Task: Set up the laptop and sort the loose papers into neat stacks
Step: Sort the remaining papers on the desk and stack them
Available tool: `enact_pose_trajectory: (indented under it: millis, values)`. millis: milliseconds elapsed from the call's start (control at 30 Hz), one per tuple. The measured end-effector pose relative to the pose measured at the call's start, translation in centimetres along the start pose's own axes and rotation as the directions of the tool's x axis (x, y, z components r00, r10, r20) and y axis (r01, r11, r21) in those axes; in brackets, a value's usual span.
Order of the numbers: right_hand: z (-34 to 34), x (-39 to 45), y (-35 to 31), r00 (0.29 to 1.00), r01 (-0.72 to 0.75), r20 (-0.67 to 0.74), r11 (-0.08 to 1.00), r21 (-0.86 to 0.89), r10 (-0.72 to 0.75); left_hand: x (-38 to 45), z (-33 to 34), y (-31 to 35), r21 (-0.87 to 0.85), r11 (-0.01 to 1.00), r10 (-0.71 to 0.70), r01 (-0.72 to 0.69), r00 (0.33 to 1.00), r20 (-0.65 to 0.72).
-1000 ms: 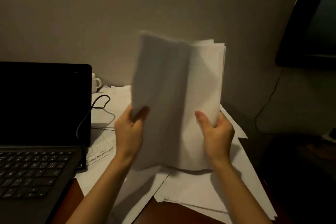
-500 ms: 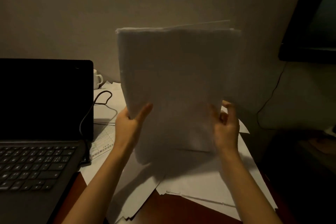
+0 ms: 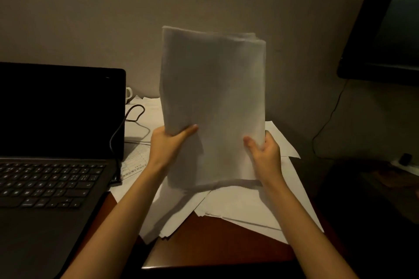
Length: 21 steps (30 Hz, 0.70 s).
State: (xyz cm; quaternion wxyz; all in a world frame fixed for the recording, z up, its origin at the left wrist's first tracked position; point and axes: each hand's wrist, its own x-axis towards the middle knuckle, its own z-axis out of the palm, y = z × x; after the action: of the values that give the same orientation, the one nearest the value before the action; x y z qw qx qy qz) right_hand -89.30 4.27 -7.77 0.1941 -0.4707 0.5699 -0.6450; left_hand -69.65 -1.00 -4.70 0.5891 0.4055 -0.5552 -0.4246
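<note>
I hold a stack of white papers [image 3: 213,97] upright in front of me, its bottom edge down near the sheets on the table. My left hand [image 3: 166,145] grips its left edge and my right hand [image 3: 264,152] grips its right edge. Under it, loose white papers [image 3: 244,206] lie spread in untidy layers over the brown table [image 3: 215,247]. An open black laptop [image 3: 56,142] with a dark screen stands at the left, its keyboard toward me.
A black cable [image 3: 133,115] loops from the laptop's right side over the papers. A white mug [image 3: 128,95] stands behind the laptop by the wall. A dark screen [image 3: 385,29] hangs at the upper right, with a thin cord [image 3: 328,124] below it.
The sheets, fanned apart a second ago, have come together into one squared stack, now narrower and lower than half a second ago. Both hands keep their grip on its sides.
</note>
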Motion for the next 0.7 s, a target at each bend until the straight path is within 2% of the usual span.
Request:
enact_pose_trajectory:
  millis: [67,233,333,467,567,633,700]
  values:
    - [-0.3,-0.4,-0.2,1.000,0.015,0.008,1.000,-0.014,-0.015,-0.4,-0.6,-0.1,-0.016,1.000,-0.009,0.009,1.000,0.013]
    - [-0.9,-1.0,-0.5,0.980,-0.195,0.052,0.970,0.143,0.190,-1.5,-1.6,-1.1,0.044,0.997,-0.068,0.063,0.990,0.120]
    - [0.0,-1.2,-0.7,0.987,-0.149,0.078,0.986,0.076,0.143,-2.0,-1.1,-1.2,0.057,0.995,-0.084,0.077,0.986,0.142]
    - [0.8,-1.3,-1.5,0.999,-0.021,0.040,0.994,-0.110,0.025,-2.3,-1.2,-1.1,0.118,0.990,-0.080,0.076,0.996,0.026]
    - [1.0,-1.2,-3.3,0.992,0.041,0.124,0.994,-0.105,-0.028,-3.1,-3.0,-0.7,0.068,0.996,-0.047,0.052,0.997,-0.067]
    - [1.5,-1.3,-4.6,0.976,0.005,0.219,1.000,-0.028,0.002,-3.7,-4.6,-0.2,-0.022,0.999,-0.034,0.031,0.987,-0.157]
    - [2.7,-1.6,-5.6,0.935,-0.158,0.335,0.982,0.104,0.115,-4.6,-6.2,0.5,-0.190,0.982,-0.066,0.020,0.969,-0.237]
